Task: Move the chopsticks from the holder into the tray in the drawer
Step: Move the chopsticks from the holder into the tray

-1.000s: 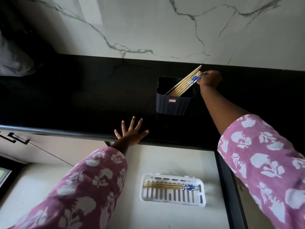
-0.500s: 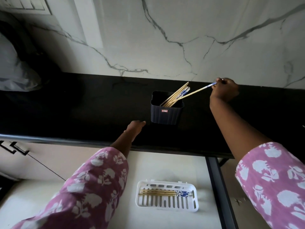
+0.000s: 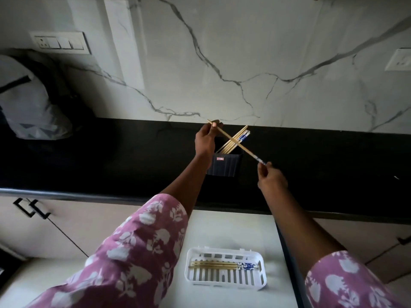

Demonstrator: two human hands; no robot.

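The left hand (image 3: 205, 141) pinches the bare tip of one chopstick (image 3: 249, 151) between thumb and fingertips, close to the wall. The stick slants down to the right, crossing above the holder (image 3: 224, 165) and the bundle of chopsticks (image 3: 241, 135) leaning in it. At its other end the right hand (image 3: 272, 180) has its fingers clamped on the blue patterned tip. The stick is clear of the holder, so the step in hand looks like carrying it to the tray (image 3: 189, 270) in the drawer (image 3: 233, 230). Keep it level, blue end right — matching those lying there — and mind the counter edge (image 3: 233, 203). Open room lies above the drawer, though its right side runs near the tray.
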